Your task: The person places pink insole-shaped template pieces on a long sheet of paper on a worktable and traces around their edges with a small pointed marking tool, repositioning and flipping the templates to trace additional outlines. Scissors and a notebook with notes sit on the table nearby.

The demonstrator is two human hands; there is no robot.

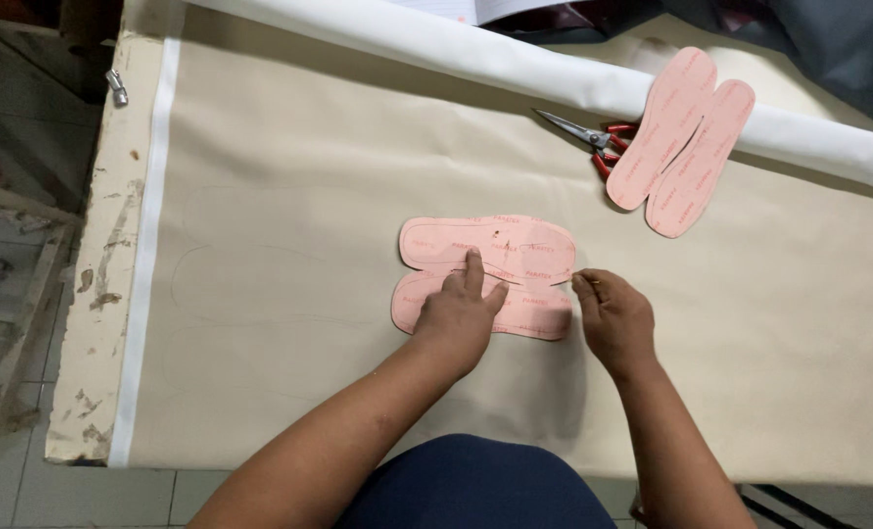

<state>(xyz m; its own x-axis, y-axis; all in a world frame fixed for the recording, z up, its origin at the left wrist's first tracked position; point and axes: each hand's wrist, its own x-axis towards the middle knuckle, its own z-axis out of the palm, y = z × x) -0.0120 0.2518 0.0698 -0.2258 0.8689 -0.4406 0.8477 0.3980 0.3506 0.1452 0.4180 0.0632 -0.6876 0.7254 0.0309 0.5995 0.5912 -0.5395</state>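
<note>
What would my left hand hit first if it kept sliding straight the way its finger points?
The left hand points up across the pink insoles. Beyond them lies bare beige sheet, then probably the white fabric roll.

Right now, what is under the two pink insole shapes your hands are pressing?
Under the pink foam insole pair lies a beige sheet of material with faint traced outlines. The left hand presses them and the right hand touches their edge; the covered part is hidden.

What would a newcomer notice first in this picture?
Two pink insole shapes lie mid-table on beige sheet material; the left hand presses on them and the right hand touches their right end. Two more pink insoles lie far right, beside red-handled scissors.
</note>
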